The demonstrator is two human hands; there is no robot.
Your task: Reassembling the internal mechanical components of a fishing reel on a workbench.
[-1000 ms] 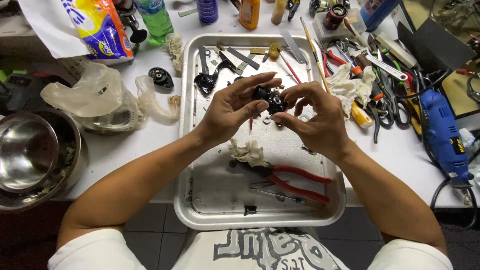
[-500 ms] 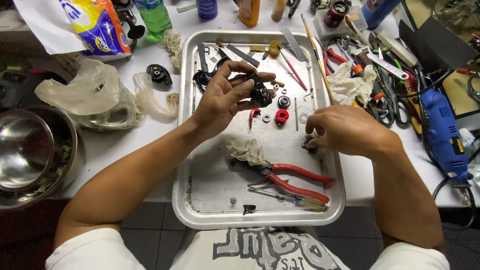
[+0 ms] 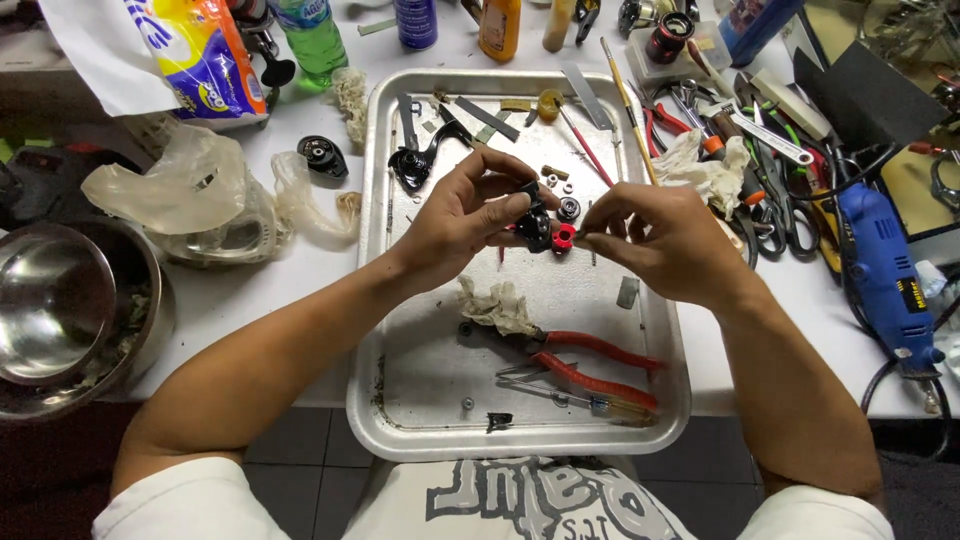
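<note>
Far left: steel bowl (image 3: 55, 305) at the desk (image 3: 260, 300) edge, crumpled clear plastic bag (image 3: 185, 195) just beside it, printed snack bag (image 3: 190, 60) and green bottle (image 3: 312, 40) behind. Small black round cap (image 3: 322, 157) sits on the desk just left of the metal tray (image 3: 400, 400).

Tray centre: left hand (image 3: 465, 215) closed, fingers pinching a small black mechanical part (image 3: 535, 225) held above the tray floor. Right hand (image 3: 660, 240) closed too, fingertips meeting the left at the part, on a small red piece (image 3: 563, 237) touching the black one. Can't tell whether red is attached or just pressed on.

Under and around the hands, all in the tray: black handle-shaped piece (image 3: 415, 160) at upper left, flat metal strips and small washers behind the hands, crumpled rag (image 3: 497, 307) below the left hand, red-handled pliers (image 3: 590, 365) lower right with a screwdriver alongside, small black clip near the front rim. Forearms cross the tray's front corners and hide part of its floor.

Right of tray: white rag (image 3: 710, 170), pile of hand tools (image 3: 760, 150) near it, blue rotary tool (image 3: 885, 275) with cord at far right. Bottles and cans line the back edge.
</note>
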